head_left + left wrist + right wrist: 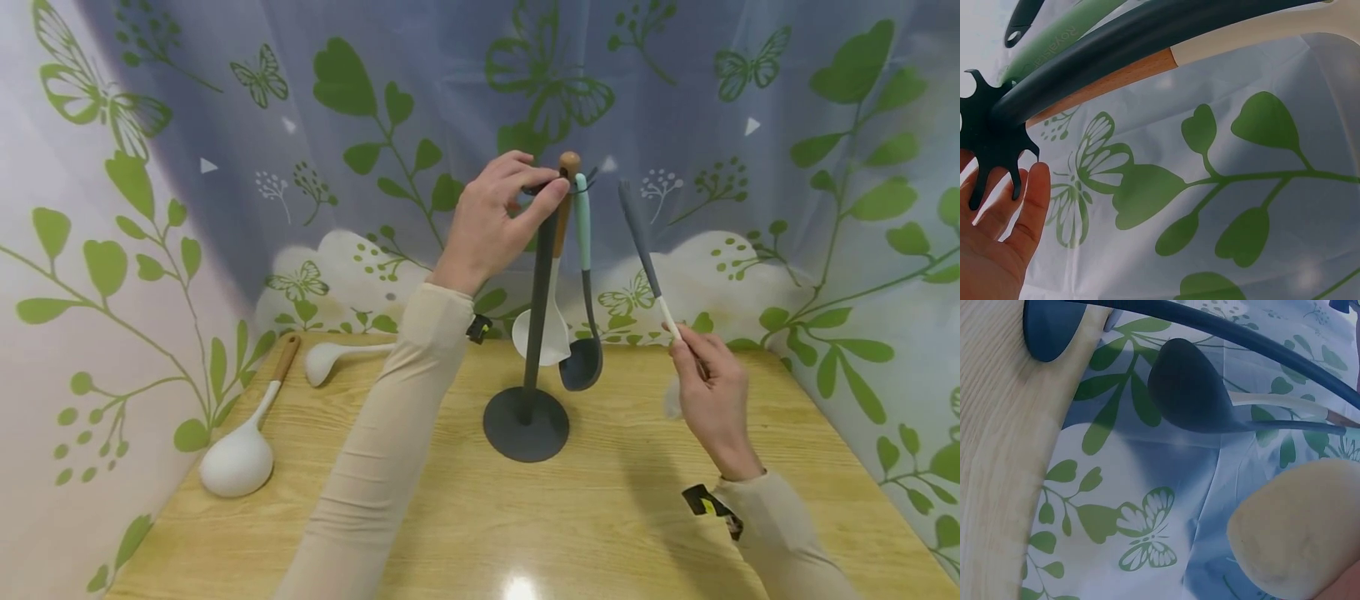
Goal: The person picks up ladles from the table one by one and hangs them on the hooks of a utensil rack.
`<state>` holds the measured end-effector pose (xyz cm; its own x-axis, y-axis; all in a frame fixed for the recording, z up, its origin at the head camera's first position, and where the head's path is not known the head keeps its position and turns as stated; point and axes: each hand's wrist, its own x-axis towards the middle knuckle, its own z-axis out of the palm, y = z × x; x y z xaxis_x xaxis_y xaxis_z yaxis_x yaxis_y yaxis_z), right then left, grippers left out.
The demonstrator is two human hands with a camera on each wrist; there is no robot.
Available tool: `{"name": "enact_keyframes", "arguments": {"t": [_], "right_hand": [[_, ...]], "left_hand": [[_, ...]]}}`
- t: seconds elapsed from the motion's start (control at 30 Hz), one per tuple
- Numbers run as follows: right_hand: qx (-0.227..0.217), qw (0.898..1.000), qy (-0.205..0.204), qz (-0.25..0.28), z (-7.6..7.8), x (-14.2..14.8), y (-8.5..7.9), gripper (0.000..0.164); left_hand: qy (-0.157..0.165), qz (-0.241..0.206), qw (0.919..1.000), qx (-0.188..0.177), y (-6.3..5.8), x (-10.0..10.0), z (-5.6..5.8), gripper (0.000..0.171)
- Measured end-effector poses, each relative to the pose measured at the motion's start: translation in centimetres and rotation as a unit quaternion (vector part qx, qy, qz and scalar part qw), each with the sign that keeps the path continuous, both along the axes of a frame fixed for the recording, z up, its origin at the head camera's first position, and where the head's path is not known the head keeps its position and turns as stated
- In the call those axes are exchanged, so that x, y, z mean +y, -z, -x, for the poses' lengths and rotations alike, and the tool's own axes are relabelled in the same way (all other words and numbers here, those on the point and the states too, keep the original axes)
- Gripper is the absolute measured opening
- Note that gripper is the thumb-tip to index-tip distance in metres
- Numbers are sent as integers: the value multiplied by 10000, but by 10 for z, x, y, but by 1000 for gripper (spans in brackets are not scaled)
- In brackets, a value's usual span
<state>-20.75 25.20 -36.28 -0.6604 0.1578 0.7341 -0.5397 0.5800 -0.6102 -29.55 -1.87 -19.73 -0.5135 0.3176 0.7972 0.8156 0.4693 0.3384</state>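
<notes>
My left hand (495, 217) grips the hooked top of a dark utensil stand (537, 317), with thumb and forefinger at its prongs. In the left wrist view, its fingers (1035, 194) reach behind the hook ring (997, 134). A white turner (551, 333) with a wooden handle and a dark ladle (583, 364) with a mint handle hang from the stand. To their right, my right hand (708, 383) holds a utensil by its white shaft, its grey handle (637, 229) pointing up. A pale rounded head (1300, 528) shows up close in the right wrist view.
A white ladle (237, 458) with a wooden handle lies at the left of the wooden table (600, 533). Behind my left forearm, another white utensil (330, 358) is partly hidden. A printed curtain (420, 108) hangs along the back and sides.
</notes>
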Motion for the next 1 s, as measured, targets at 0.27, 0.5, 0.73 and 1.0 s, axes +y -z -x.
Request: {"name": "enact_keyframes", "arguments": {"t": [0.27, 0.5, 0.73, 1.0], "right_hand": [[380, 9990, -210, -127, -4, -6, -6, 26], [546, 9971, -504, -185, -21, -24, -28, 25], [559, 9974, -353, -271, -18, -21, -23, 24], [518, 9973, -380, -346, -4, -12, -10, 27]], "left_hand": [[29, -8, 10000, -6, 2, 0, 0, 34], [62, -44, 10000, 37, 1, 0, 1, 34], [66, 42, 9999, -128, 2, 2, 1, 36], [17, 14, 10000, -71, 1, 0, 1, 35]]}}
